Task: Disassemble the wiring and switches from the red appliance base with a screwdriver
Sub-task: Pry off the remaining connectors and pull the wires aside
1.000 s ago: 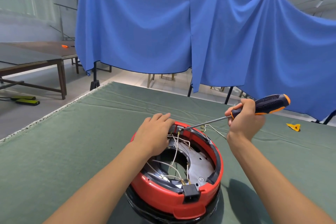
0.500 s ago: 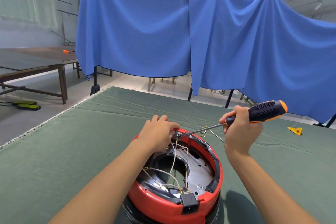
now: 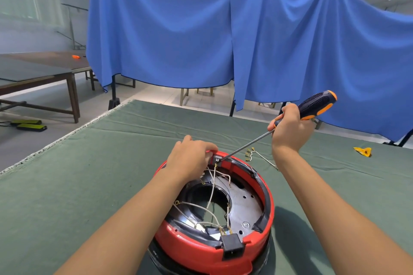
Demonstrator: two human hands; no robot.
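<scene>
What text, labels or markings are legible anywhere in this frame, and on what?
No text reads clearly anywhere.
Round stamped mark on the metal plate inside the red appliance base: too small and blurred to read.
Screwdriver handle: no print visible.
Black socket block on the near rim: no label visible.
Small switch at the far rim: marking not legible.

My left hand (image 3: 192,158) grips the far rim of the red base (image 3: 214,250). My right hand (image 3: 290,128) holds the screwdriver (image 3: 312,105), tip at that rim's switch (image 3: 217,160).
</scene>
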